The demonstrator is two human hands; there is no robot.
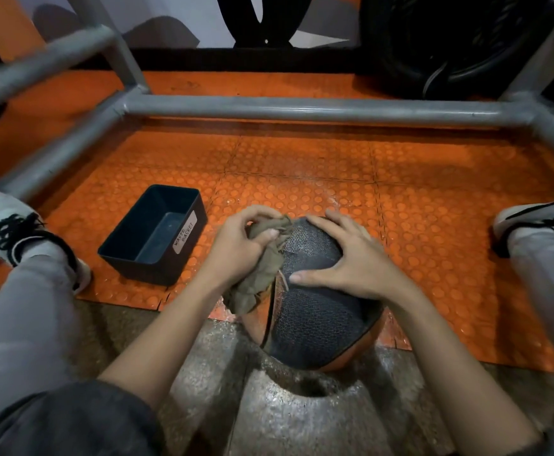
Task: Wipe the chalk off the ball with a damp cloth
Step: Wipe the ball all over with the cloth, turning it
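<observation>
Take the ball as the clock centre, with twelve pointing away from the person. The left shoe (6,225) sits far out at nine. The black bin (177,258), labelled as a waste basket, stands on the orange studded mat (302,166) at about ten, near the left hand but apart from it.

The left hand (236,248) is the working grip. Its fingers and thumb curl round a bunched olive cloth (259,278), which is pressed against the shoulder of the ball (318,324) at ten to eleven and hangs down its left flank toward eight.

The ball lies between the person's spread legs, at the near edge of the mat where it meets the grey floor (285,416). A dark textured panel faces up, and orange panels show at its left and lower rim.

The right hand (344,258) makes no closed grip. It lies spread over the top from twelve to three, fingers fairly straight and thumb pointing toward the cloth, and seems to steady the ball.

The exposed dark panel therefore lies from the cloth toward three and six, and the left hand is the nearer one to sweep it. I judge the right hand would have to shift, or turn the ball, to uncover what it hides. Any chalk is too faint to make out.

There is open room at six, and along the mat at twelve up to the grey pipe frame (302,108). The right shoe (538,218) is well out at three.
</observation>
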